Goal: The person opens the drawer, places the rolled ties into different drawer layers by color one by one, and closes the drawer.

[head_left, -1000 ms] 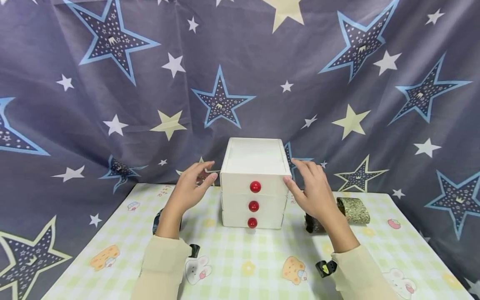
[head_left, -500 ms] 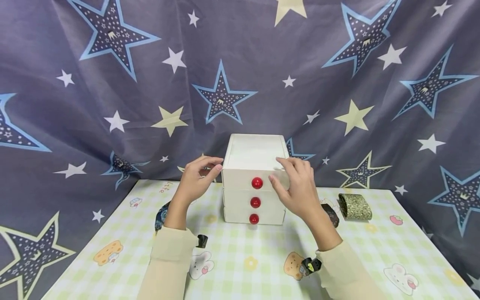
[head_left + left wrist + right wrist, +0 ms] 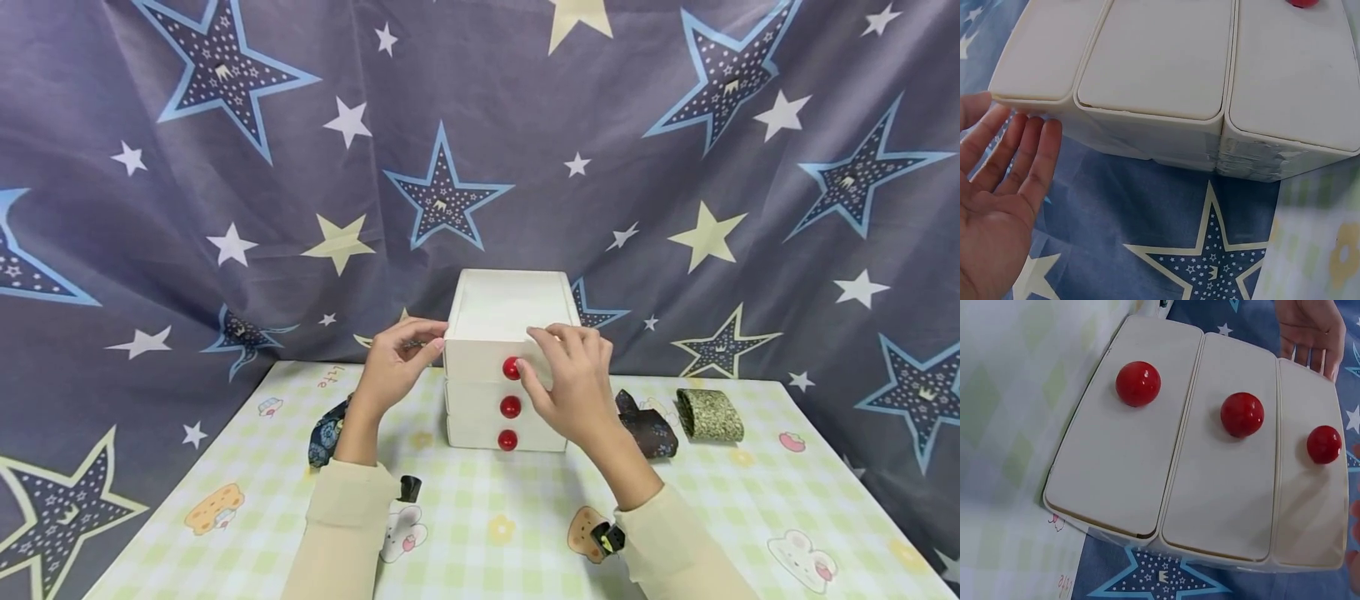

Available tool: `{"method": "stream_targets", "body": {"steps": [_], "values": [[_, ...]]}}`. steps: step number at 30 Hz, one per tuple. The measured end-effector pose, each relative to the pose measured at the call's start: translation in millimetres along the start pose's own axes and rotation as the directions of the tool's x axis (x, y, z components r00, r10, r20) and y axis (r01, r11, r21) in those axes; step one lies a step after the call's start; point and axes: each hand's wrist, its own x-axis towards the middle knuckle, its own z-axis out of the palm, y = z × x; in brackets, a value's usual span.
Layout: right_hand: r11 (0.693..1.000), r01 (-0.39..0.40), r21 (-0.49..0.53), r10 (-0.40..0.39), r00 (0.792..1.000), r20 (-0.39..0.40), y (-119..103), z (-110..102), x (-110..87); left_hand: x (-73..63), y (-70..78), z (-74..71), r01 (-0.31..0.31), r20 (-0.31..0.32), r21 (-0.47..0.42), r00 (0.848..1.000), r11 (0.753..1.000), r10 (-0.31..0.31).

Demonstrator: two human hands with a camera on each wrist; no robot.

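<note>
A white three-drawer cabinet (image 3: 517, 304) with red knobs stands at the back of the table, all its drawers closed. My left hand (image 3: 393, 367) has its fingertips at the cabinet's upper left side. In the left wrist view those fingers (image 3: 1041, 159) are extended at the top drawer's corner. In front of the top drawer is my right hand (image 3: 573, 383), thumb close beside the top knob (image 3: 512, 368) and fingers over the front top edge. The right wrist view shows this knob (image 3: 1324, 445) unheld, with right fingertips at the frame's right edge.
A folded olive-patterned cloth (image 3: 710, 415) lies right of the cabinet. Beside it, a dark patterned cloth (image 3: 648, 429) is partly behind my right forearm. A blue patterned cloth (image 3: 327, 433) sits behind my left wrist. A star-printed curtain (image 3: 442, 100) hangs behind the checked tablecloth (image 3: 487, 500).
My right hand has moved left from the cabinet's right side to the top knob. My left hand has shifted slightly right, up to the cabinet's side. The drawers have stayed closed.
</note>
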Motion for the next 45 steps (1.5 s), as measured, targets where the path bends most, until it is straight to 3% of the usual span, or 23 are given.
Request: {"method": "stream_targets", "body": {"steps": [6,13,20,22,33,40,45], "values": [[0.997,0.071,-0.016,-0.070,0.997,0.045,-9,5,2.5,0.2,2.3,0.7,-0.020,0.005,-0.019,1.000,1.000,0.020],[0.987,0.158,0.035,-0.161,0.979,0.126,-15,13,-0.1,-1.5,2.2,1.2,0.014,0.014,-0.024,1.000,1.000,-0.013],[0.975,0.222,0.006,-0.220,0.963,0.157,-13,17,-1.8,-5.0,32.8,3.0,0.036,0.033,-0.010,0.999,0.999,-0.035],[0.968,0.250,-0.008,-0.246,0.956,0.157,-12,18,-0.5,-5.0,33.2,3.2,0.033,0.032,-0.007,0.999,0.999,-0.033],[0.937,0.338,-0.094,-0.309,0.922,0.235,-11,18,6.0,-4.0,33.4,2.3,0.026,0.031,-0.007,0.999,1.000,-0.026],[0.909,0.381,-0.169,-0.329,0.905,0.271,-12,19,6.8,-1.8,7.7,-0.6,0.037,0.021,0.002,0.999,0.999,-0.037],[0.863,0.452,-0.225,-0.378,0.874,0.306,-12,18,10.1,-2.1,3.9,-1.0,0.017,0.017,-0.012,1.000,1.000,-0.016]]}}
